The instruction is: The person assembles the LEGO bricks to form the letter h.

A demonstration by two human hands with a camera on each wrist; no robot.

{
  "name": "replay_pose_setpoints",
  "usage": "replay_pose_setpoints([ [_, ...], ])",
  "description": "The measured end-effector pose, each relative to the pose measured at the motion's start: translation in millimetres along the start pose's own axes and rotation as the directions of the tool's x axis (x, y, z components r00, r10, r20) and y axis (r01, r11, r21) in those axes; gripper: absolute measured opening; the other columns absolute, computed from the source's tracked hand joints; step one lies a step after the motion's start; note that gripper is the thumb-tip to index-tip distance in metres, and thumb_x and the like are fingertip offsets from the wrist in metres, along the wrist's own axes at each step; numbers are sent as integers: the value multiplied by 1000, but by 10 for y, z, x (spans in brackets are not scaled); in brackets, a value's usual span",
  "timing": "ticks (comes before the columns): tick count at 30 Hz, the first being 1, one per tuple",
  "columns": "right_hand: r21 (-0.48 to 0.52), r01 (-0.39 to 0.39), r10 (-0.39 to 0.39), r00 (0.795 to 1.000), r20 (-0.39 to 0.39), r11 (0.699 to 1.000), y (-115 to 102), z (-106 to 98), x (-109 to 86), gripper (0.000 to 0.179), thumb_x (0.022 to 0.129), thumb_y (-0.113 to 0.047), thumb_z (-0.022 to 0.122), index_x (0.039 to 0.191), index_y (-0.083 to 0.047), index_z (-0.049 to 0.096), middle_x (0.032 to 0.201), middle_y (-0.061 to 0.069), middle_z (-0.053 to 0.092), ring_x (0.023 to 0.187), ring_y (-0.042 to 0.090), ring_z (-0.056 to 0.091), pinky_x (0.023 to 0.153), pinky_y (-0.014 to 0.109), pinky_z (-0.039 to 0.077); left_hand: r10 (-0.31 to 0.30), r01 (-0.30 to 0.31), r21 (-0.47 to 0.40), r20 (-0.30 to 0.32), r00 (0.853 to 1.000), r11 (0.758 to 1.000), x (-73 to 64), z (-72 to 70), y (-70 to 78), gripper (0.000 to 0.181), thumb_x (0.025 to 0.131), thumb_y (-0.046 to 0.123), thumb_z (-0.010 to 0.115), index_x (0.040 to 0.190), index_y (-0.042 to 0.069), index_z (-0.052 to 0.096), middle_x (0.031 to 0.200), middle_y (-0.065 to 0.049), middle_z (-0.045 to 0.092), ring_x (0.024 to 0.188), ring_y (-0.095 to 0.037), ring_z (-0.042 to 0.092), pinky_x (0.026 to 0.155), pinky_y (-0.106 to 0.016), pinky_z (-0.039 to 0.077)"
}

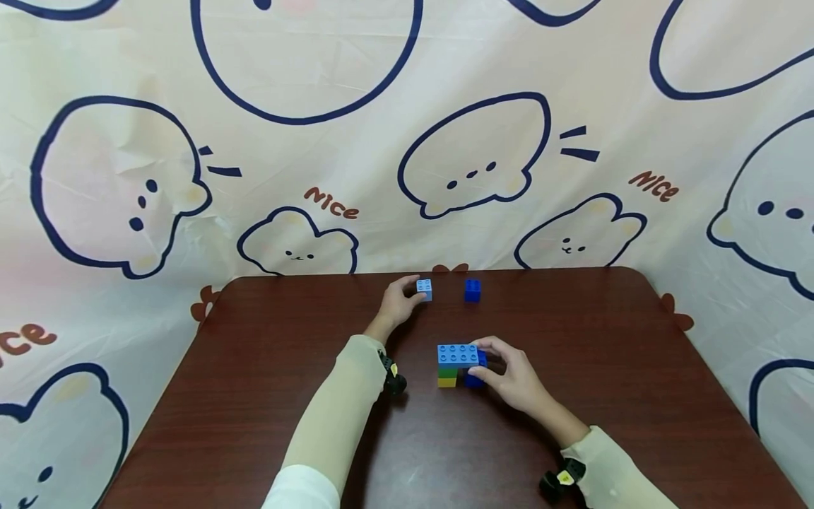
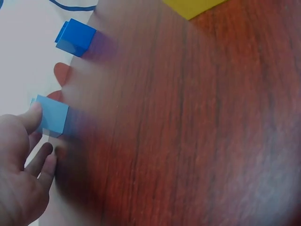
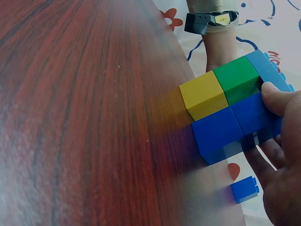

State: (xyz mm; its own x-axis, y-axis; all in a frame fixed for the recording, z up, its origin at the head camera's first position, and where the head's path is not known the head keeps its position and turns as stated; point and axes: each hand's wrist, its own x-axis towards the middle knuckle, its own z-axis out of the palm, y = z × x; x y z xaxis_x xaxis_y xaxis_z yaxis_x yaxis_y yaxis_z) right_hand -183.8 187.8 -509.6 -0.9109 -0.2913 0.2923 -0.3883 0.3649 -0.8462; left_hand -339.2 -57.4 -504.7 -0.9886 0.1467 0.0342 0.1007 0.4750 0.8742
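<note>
Near the far edge of the table, my left hand (image 1: 398, 302) has its thumb and fingers around a small light blue toy brick (image 1: 424, 290). In the left wrist view the thumb lies against the light blue brick (image 2: 52, 116), and part of the index finger is hidden behind it. My right hand (image 1: 514, 375) grips the right side of a stack of toy bricks. A long light blue brick (image 1: 456, 355) tops the stack, above a green brick (image 3: 236, 80), a yellow brick (image 3: 204, 96) and dark blue bricks (image 3: 221, 133). The right thumb presses the upper dark blue brick.
A loose dark blue brick (image 1: 473, 290) stands by the far edge, right of the light blue one. Behind the brown wooden table (image 1: 286, 339) hangs a cloth (image 1: 375, 155) printed with cartoon figures. Both wrists wear black cameras.
</note>
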Motion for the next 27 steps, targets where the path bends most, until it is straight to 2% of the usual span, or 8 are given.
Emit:
replay_pose_setpoints([
  [8, 1, -4, 4, 1000, -1, 1000, -28, 6, 2, 34, 90, -16, 79, 120, -14, 65, 116, 3, 73, 106, 17, 67, 95, 48, 54, -18, 18, -12, -64, 998, 1000, -11, 52, -16, 42, 100, 12, 67, 141, 7, 60, 140, -15, 60, 131, -30, 54, 107, -45, 46],
  [22, -8, -2, 2, 1000, -2, 1000, -25, 1, 2, 34, 90, -15, 79, 121, -13, 65, 117, 3, 73, 108, 16, 67, 96, 48, 54, -10, 8, -17, -95, 995, 1000, -11, 49, -25, 39, 99, 12, 67, 138, 6, 63, 132, -14, 65, 123, -28, 59, 104, -42, 49],
  [27, -4, 7, -7, 1000, -1, 1000, -8, 5, 1, 35, 90, -15, 80, 121, -13, 65, 116, 3, 73, 107, 17, 67, 95, 50, 53, 21, -21, -1, -88, 996, 1000, -16, 24, -9, 40, 99, 13, 68, 138, 6, 63, 133, -13, 65, 124, -29, 59, 104, -43, 49],
])
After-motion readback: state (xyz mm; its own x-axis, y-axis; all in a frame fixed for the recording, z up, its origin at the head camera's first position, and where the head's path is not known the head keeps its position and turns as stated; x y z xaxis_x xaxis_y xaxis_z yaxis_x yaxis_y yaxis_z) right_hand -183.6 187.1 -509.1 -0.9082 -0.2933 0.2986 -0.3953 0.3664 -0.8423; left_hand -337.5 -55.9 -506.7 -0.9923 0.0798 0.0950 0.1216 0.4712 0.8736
